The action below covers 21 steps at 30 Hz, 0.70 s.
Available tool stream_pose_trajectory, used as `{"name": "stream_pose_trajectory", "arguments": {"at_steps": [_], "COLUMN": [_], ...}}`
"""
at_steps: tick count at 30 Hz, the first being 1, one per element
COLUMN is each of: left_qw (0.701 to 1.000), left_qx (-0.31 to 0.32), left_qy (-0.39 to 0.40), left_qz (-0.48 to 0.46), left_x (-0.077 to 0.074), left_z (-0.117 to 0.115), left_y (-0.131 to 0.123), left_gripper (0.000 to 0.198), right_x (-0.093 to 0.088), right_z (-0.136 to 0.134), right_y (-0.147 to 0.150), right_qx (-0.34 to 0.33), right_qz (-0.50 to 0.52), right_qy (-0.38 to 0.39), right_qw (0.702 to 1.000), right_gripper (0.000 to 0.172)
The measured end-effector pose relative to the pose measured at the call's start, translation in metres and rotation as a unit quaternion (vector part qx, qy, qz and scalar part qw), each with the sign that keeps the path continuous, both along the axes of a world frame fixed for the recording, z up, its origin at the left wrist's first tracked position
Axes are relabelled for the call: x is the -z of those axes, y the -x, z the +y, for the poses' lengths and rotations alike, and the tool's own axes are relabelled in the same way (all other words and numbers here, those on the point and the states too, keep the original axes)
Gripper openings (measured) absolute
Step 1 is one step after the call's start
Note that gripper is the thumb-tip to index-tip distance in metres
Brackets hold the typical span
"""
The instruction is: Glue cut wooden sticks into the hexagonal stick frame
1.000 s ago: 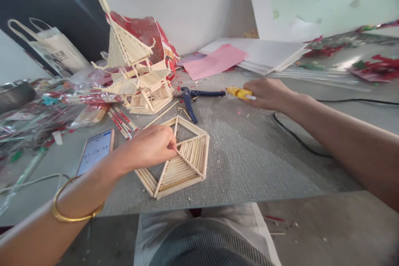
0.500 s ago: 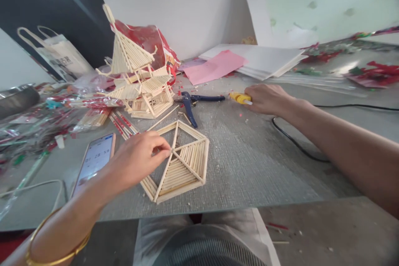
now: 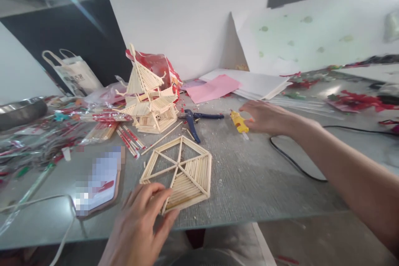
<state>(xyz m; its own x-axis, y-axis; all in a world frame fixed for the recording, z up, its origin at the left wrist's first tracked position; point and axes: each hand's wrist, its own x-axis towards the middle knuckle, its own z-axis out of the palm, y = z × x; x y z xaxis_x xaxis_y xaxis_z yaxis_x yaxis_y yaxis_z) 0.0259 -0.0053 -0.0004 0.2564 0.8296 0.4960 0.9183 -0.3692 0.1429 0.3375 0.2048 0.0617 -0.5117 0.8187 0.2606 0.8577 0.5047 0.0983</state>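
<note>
A flat hexagonal stick frame (image 3: 178, 163) lies near the table's front edge, with some of its triangles filled by rows of sticks. My left hand (image 3: 146, 212) is at the frame's lower left corner, thumb and fingers apart, fingertips at its edge. On the right, a yellow glue gun (image 3: 239, 123) rests on the table with its clear glue stick showing. My right hand (image 3: 262, 117) is beside it, fingers spread and thumb near its body. Blue-handled cutters (image 3: 195, 121) lie behind the frame. A stick-built pagoda model (image 3: 149, 99) stands at the back left.
A phone (image 3: 104, 185) and white cable lie at the left front. Wrapped stick bundles (image 3: 102, 117) and a metal bowl (image 3: 21, 112) are farther left. Pink paper (image 3: 213, 88) and white sheets (image 3: 258, 83) lie at the back. A black cable (image 3: 293, 162) curves under my right arm.
My left hand has moved from the frame's centre to its lower left corner and opened. My right hand has let go of the glue gun, now turned on the table. The view has tilted up.
</note>
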Motion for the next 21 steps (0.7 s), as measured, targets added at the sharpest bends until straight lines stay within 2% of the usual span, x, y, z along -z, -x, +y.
{"name": "stream_pose_trajectory", "arguments": {"at_steps": [3, 6, 8, 11, 14, 21], "left_qw": [1.000, 1.000, 1.000, 1.000, 1.000, 0.998], "left_qx": [0.003, 0.004, 0.004, 0.001, 0.008, 0.021], "left_qy": [-0.022, -0.021, -0.019, -0.017, -0.019, -0.048], "left_qz": [0.019, 0.023, 0.014, 0.004, 0.010, 0.024], "left_x": [0.000, 0.000, 0.002, 0.004, 0.005, 0.011], "left_z": [0.002, 0.003, 0.002, 0.001, 0.002, 0.010], "left_y": [0.001, -0.002, -0.004, -0.005, -0.004, -0.005], "left_gripper": [0.029, 0.027, 0.024, 0.020, 0.021, 0.028], "right_x": [-0.006, 0.004, 0.014, 0.025, 0.029, 0.037], "right_z": [-0.031, -0.066, -0.082, -0.092, -0.091, -0.083], "right_y": [0.039, 0.087, 0.114, 0.138, 0.146, 0.149], "right_qx": [-0.126, -0.289, -0.337, -0.341, -0.327, -0.342], "right_qz": [0.078, 0.104, 0.090, 0.043, 0.002, -0.056], "right_qy": [-0.031, 0.029, 0.051, 0.070, 0.092, 0.034], "right_qw": [0.989, 0.951, 0.936, 0.936, 0.940, 0.937], "right_gripper": [0.023, 0.025, 0.024, 0.025, 0.026, 0.016]}}
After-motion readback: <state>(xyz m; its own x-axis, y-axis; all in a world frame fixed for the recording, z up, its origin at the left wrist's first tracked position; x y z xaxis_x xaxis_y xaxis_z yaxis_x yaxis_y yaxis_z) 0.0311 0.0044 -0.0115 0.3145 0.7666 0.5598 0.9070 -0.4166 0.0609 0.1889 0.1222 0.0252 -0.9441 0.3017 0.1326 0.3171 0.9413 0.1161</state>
